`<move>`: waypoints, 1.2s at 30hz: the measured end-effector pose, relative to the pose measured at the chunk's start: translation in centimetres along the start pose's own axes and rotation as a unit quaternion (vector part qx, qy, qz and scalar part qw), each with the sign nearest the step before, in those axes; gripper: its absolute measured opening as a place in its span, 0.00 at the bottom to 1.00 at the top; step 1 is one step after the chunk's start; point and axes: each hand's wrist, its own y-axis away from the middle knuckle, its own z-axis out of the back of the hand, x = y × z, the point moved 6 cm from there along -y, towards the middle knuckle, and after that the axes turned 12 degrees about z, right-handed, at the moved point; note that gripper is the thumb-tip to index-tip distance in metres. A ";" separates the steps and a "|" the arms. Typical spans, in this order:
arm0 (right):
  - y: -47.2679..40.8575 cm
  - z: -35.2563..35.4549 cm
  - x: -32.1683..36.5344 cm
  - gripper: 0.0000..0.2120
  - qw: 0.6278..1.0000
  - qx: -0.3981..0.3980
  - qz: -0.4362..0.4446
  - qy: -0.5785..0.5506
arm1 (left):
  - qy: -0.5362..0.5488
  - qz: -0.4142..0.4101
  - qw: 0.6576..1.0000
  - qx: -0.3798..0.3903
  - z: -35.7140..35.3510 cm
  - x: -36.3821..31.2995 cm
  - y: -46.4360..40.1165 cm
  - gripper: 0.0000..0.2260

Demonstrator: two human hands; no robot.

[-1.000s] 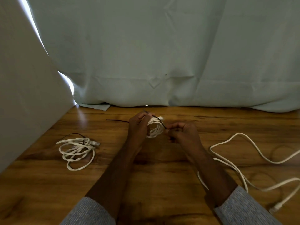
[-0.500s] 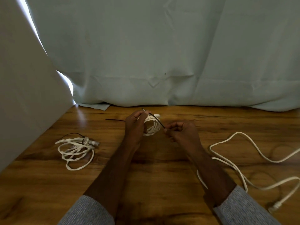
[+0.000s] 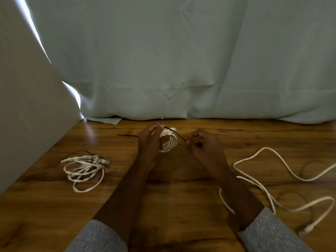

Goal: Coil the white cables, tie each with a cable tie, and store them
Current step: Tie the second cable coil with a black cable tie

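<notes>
Your left hand (image 3: 149,140) grips the ropy white coil (image 3: 168,142). At its three o'clock, your right hand (image 3: 205,145) pinches the thin black cable tie (image 3: 177,135).

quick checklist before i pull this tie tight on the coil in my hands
1. Coil held: ok, the left hand grips the white coil above the table.
2. Tie tail pinched: ok, the right hand pinches the end of the black cable tie.
3. Tie wrapped round all the loops: cannot tell, the far side is hidden.
4. Tail threaded through the tie's head: cannot tell, the left hand's fingers cover it.
5. Spare tie ready: ok, one black tie lies behind the left hand.
6. Other cables: the tied bundle is done, the loose cable is not.
</notes>
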 end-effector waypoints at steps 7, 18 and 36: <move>-0.3 -0.3 2.0 0.14 0.976 0.026 0.142 0.162 | -0.017 -0.031 0.999 -0.025 0.0 -0.5 0.5 0.07; -0.1 -1.1 1.1 0.08 0.998 0.017 0.047 0.042 | -0.036 -0.043 0.998 -0.010 -0.4 -0.2 0.0 0.10; 1.2 -3.6 0.7 0.12 0.997 0.022 -0.056 -0.042 | 0.056 0.101 0.993 -0.029 -1.4 1.3 0.3 0.10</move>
